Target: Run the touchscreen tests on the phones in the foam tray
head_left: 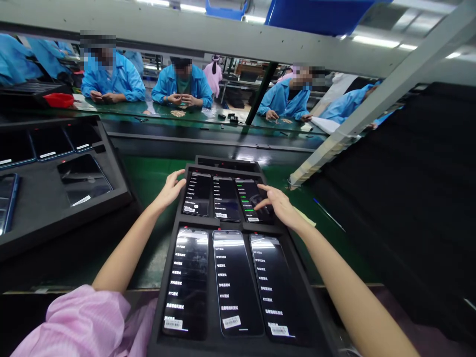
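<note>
A black foam tray [226, 225] lies before me with two rows of smartphones, screens lit with lists of white text. My left hand [170, 191] rests its fingertips against the tray's far left edge, fingers stretched out and holding nothing. Over the far right smartphone [250, 198], which shows several green lines, my right hand [278, 204] is open. One of its fingers points at the lower part of that screen, and another reaches the phone's upper right edge. Nearest me is a row with a left phone [188, 277], a middle phone [238, 277] and a right phone [275, 282], each bearing a white barcode label.
Another black tray [111, 196] with dark phones stands at the left. Behind my tray, a further tray [226, 161] partly shows. A slanted metal post [334, 139] and a black curtain [401, 198] are at the right. Across the line, several people in blue work at a bench.
</note>
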`<state>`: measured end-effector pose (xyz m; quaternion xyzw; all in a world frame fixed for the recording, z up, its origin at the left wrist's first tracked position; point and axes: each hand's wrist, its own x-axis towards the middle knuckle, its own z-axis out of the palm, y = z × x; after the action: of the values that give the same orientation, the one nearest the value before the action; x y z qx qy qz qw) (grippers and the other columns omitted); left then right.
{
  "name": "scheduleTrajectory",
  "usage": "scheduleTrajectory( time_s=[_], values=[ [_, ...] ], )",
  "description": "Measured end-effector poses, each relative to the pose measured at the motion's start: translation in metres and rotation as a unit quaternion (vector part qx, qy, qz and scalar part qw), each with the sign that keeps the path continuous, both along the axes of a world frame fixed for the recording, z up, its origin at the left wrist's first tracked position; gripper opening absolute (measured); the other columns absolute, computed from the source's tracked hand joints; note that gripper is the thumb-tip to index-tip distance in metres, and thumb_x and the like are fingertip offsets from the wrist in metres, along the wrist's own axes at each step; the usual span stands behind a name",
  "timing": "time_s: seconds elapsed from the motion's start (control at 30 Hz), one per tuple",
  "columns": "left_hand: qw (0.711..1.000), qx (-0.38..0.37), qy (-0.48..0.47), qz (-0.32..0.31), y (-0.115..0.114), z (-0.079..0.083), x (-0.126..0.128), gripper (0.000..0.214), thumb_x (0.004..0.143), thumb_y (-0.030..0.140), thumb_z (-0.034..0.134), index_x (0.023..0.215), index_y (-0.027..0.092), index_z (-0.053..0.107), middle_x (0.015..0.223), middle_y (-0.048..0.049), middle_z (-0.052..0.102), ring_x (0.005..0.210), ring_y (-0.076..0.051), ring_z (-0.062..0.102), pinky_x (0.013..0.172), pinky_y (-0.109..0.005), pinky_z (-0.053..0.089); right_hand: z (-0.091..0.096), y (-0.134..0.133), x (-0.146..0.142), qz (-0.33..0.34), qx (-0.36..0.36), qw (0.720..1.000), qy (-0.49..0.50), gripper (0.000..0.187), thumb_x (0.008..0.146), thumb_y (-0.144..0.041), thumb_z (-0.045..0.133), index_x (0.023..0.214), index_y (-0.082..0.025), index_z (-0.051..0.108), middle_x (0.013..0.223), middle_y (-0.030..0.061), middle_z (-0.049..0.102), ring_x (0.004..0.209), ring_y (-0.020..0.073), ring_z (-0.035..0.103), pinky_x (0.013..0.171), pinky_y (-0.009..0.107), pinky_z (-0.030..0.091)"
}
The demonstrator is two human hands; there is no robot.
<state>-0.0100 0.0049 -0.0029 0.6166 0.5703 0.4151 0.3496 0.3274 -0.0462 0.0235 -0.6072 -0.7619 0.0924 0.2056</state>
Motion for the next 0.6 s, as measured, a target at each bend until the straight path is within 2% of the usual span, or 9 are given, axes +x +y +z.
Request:
scheduleTrajectory(
  time_s=[0.03, 0.1, 0.17, 0.2, 0.27, 0.37, 0.47, 0.6],
  values=[
    [0.999, -0.016, -0.030, -0.009, -0.004, -0.001, -0.001, 0.045, 0.083, 0.031, 0.044, 0.128, 0.024, 0.044, 0.139, -0.0094, 0.037, 0.128, -0.025, 0.036, 0.102, -0.043, 0.034, -0.002, 0.000, 0.003, -0.005, -0.011, 1.000, -0.012, 0.064, 0.092, -0.044, 0.004, 0.112, -0.025, 0.062, 0.106, 0.0066, 0.067, 0.124, 0.0223, 0.039, 0.104, 0.051, 0.026],
    [0.993, -0.062, -0.096, -0.019, -0.011, 0.000, -0.001, 0.049, 0.081, 0.032, 0.047, 0.130, 0.027, 0.041, 0.142, -0.0087, 0.036, 0.131, -0.026, 0.030, 0.100, -0.044, 0.035, -0.005, 0.001, 0.004, -0.056, 0.011, 0.996, -0.062, 0.062, 0.092, -0.045, 0.008, 0.105, -0.024, 0.066, 0.125, 0.0067, 0.056, 0.128, 0.0264, 0.035, 0.105, 0.055, 0.022],
    [0.983, -0.108, -0.146, -0.008, -0.018, 0.001, 0.002, 0.055, 0.080, 0.032, 0.050, 0.133, 0.028, 0.037, 0.144, -0.0090, 0.033, 0.134, -0.027, 0.026, 0.099, -0.044, 0.034, -0.007, 0.002, -0.002, -0.113, 0.065, 0.986, -0.102, 0.058, 0.091, -0.046, 0.014, 0.111, -0.022, 0.062, 0.138, 0.0087, 0.043, 0.131, 0.0302, 0.028, 0.104, 0.059, 0.018],
    [0.977, -0.127, -0.170, -0.001, -0.021, 0.001, 0.005, 0.059, 0.078, 0.031, 0.051, 0.135, 0.028, 0.034, 0.143, -0.0096, 0.034, 0.132, -0.027, 0.029, 0.099, -0.043, 0.034, -0.007, 0.002, -0.007, -0.120, 0.085, 0.983, -0.110, 0.057, 0.091, -0.047, 0.015, 0.118, -0.021, 0.058, 0.139, 0.0100, 0.040, 0.132, 0.0306, 0.026, 0.104, 0.059, 0.018],
    [0.961, -0.163, -0.223, -0.004, -0.027, 0.001, 0.010, 0.068, 0.076, 0.028, 0.053, 0.138, 0.027, 0.026, 0.136, -0.0103, 0.044, 0.121, -0.025, 0.045, 0.096, -0.039, 0.038, -0.007, -0.001, -0.019, -0.087, 0.094, 0.986, -0.105, 0.056, 0.091, -0.047, 0.014, 0.124, -0.023, 0.053, 0.139, 0.0098, 0.038, 0.132, 0.0288, 0.027, 0.105, 0.058, 0.019],
    [0.938, -0.205, -0.281, 0.002, -0.034, 0.000, 0.018, 0.075, 0.075, 0.024, 0.053, 0.141, 0.026, 0.018, 0.111, -0.0063, 0.060, 0.090, -0.019, 0.061, 0.083, -0.032, 0.046, -0.004, -0.009, -0.042, -0.001, 0.069, 0.994, -0.081, 0.057, 0.092, -0.047, 0.010, 0.118, -0.030, 0.058, 0.138, 0.0055, 0.040, 0.131, 0.0245, 0.029, 0.107, 0.054, 0.018],
    [0.933, -0.219, -0.285, 0.024, -0.038, 0.001, 0.021, 0.077, 0.074, 0.021, 0.051, 0.142, 0.026, 0.016, 0.090, -0.0017, 0.063, 0.068, -0.014, 0.060, 0.068, -0.027, 0.047, -0.001, -0.013, -0.061, 0.051, 0.037, 0.997, -0.052, 0.058, 0.092, -0.046, 0.010, 0.110, -0.033, 0.063, 0.137, 0.0028, 0.041, 0.130, 0.0226, 0.030, 0.109, 0.053, 0.015],
    [0.936, -0.220, -0.276, 0.018, -0.039, 0.004, 0.021, 0.076, 0.071, 0.017, 0.049, 0.141, 0.023, 0.019, 0.083, -0.0013, 0.063, 0.060, -0.013, 0.057, 0.060, -0.024, 0.046, 0.001, -0.013, -0.072, 0.059, 0.024, 0.998, -0.021, 0.057, 0.092, -0.044, 0.012, 0.100, -0.033, 0.068, 0.133, 0.0014, 0.044, 0.129, 0.0221, 0.031, 0.110, 0.053, 0.012]
  ],
)
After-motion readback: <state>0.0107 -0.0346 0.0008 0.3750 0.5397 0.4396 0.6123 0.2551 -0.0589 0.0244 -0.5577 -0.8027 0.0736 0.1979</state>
